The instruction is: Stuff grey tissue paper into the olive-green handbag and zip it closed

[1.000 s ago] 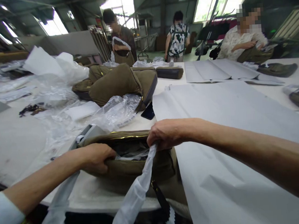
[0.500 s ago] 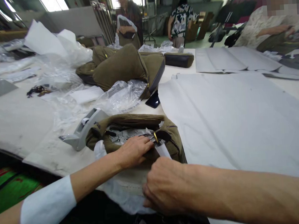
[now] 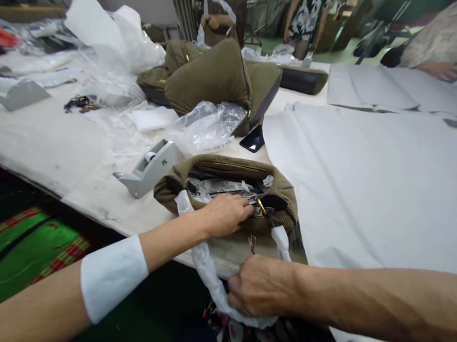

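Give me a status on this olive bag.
Done: crumpled wrapping sits inside the olive bag. In hand: the left hand rests at the bag's clasp, and the right hand grips a white strip. Left: that strip hangs loose, and another olive bag lies further along the table.

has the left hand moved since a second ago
Yes: the left hand has shifted rightward, away from the grey tape dispenser, and now rests over the opening of the olive bag.
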The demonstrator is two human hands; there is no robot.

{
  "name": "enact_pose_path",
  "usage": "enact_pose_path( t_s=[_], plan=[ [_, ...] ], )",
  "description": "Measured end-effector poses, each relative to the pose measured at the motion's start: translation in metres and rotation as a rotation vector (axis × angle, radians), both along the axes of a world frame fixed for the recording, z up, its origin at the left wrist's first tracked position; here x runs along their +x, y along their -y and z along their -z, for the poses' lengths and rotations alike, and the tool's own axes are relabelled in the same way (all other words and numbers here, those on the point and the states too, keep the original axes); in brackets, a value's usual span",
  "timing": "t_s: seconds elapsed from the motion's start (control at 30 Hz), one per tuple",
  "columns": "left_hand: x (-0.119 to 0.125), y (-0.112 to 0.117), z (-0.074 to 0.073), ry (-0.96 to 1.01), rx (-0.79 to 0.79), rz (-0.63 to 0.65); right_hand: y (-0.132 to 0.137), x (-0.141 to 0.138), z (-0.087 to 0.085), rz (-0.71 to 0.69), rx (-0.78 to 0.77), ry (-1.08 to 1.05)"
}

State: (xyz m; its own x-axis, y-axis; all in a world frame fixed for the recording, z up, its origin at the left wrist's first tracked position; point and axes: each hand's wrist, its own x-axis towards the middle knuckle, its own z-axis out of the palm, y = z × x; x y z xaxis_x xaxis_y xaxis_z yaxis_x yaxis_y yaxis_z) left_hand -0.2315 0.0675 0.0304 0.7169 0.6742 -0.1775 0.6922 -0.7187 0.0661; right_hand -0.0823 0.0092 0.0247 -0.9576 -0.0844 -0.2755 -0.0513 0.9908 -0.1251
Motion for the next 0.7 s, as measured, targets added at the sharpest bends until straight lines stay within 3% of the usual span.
enact_pose_path(
  t_s=[0.1,0.17,0.27,0.43,0.57,0.7],
  plan=[
    [-0.001,0.003,0.001,0.030,-0.025,-0.022,0.011,0.004,-0.005,-0.123,0.138,0.176],
    [-0.001,0.005,-0.001,0.058,-0.061,-0.066,0.017,0.006,-0.004,-0.104,0.227,0.318],
    [-0.002,0.011,-0.007,0.062,-0.141,-0.149,0.014,0.004,-0.004,-0.068,0.209,0.297],
    [-0.020,0.023,-0.033,0.064,-0.199,-0.285,-0.023,-0.004,-0.029,0.218,-0.041,0.083],
    [-0.053,0.036,-0.055,0.482,-0.250,-0.453,-0.062,-0.001,-0.059,0.479,-0.357,-0.336],
    [-0.079,0.042,-0.067,0.829,-0.546,-0.480,-0.085,0.002,-0.071,0.597,-0.737,-0.517]
  ],
)
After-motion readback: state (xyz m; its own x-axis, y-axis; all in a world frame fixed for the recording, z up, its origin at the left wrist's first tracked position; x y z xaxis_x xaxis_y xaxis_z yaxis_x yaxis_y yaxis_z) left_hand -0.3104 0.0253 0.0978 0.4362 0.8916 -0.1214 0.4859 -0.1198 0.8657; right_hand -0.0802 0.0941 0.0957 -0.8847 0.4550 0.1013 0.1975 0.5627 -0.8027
